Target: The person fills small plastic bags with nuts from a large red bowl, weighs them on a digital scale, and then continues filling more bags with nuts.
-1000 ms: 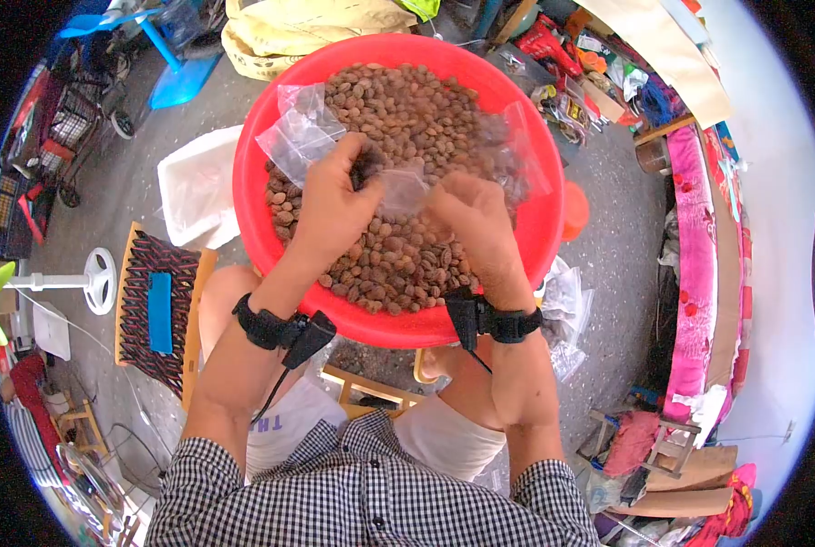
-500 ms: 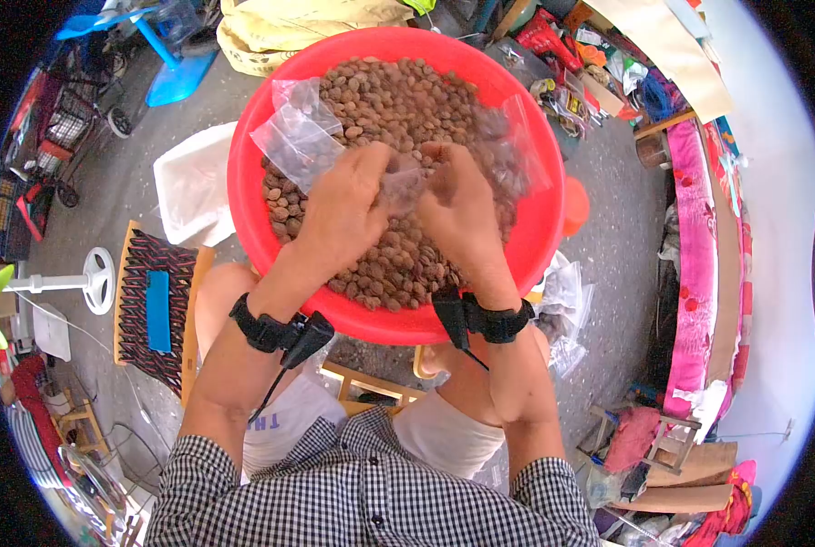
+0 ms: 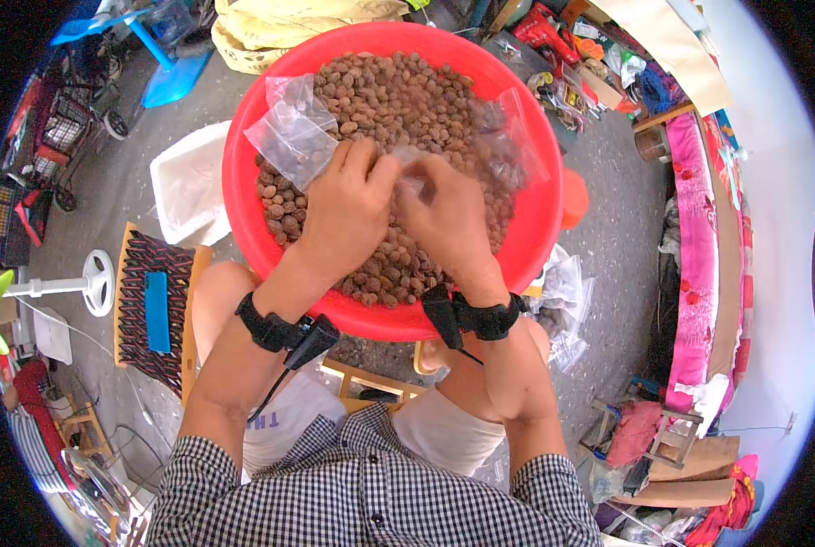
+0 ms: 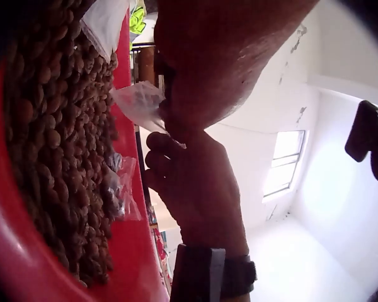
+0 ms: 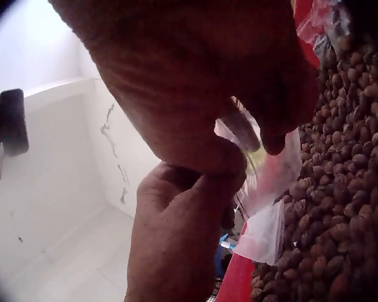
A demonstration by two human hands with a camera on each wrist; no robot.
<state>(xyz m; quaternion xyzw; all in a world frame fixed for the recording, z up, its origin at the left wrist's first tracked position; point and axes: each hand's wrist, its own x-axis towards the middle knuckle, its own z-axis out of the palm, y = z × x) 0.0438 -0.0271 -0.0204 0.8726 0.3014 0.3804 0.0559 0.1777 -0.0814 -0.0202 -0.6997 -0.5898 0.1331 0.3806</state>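
Note:
A small clear plastic zip bag [image 4: 138, 104] is pinched at its edge between my two hands, above a heap of brown, wrinkled nuts or pits [image 3: 389, 91]. My left hand [image 3: 348, 208] grips one side with curled fingers. Opposite it, my right hand [image 3: 451, 219] pinches the bag's edge between thumb and fingers, and the two hands meet at the fingertips. From the head most of this bag is hidden behind the fingers; the right wrist view shows its clear film [image 5: 282, 165] hanging below them. The heap fills a red plastic tub [image 3: 241, 182].
Flat clear bags [image 3: 289, 137] lie on the heap at the left, and filled-looking bags [image 3: 508, 150] at the right. Beside the tub stand a white basin [image 3: 188, 187] and a woven stool [image 3: 156, 310]. More plastic bags [image 3: 562, 305] lie on the floor at right.
My hands were apart with the bag between them; they have come together at its edge. The right hand has moved left. The tub sits slightly higher and further left in the view.

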